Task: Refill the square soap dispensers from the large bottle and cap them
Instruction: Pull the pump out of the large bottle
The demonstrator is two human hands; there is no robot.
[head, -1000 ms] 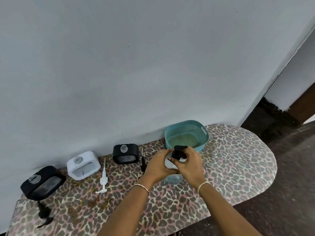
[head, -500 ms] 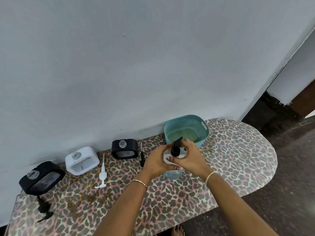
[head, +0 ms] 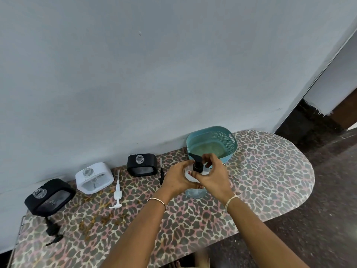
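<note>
Dispenser [head: 194, 193] with a white frame stands on the desk [head: 260, 180], just in front of the teal basket [head: 222, 140] and between both hands. The left hand [head: 177, 177] grips its side, fingers curled round the frame. The right hand [head: 214, 175] pinches the collar of the black pump [head: 197, 165] seated in its neck, with the spout pointing left.

Along the wall to the left stand three more with open necks: the mid black dispenser [head: 141, 165], the open white dispenser [head: 94, 177] and the end black dispenser [head: 49, 197]. A white pump [head: 117, 192] lies between the first two. A thin black tube [head: 161, 173] lies just beside the left hand. A spare black pump [head: 53, 231] lies in front of the end black dispenser. Each wrist wears a bracelet.
</note>
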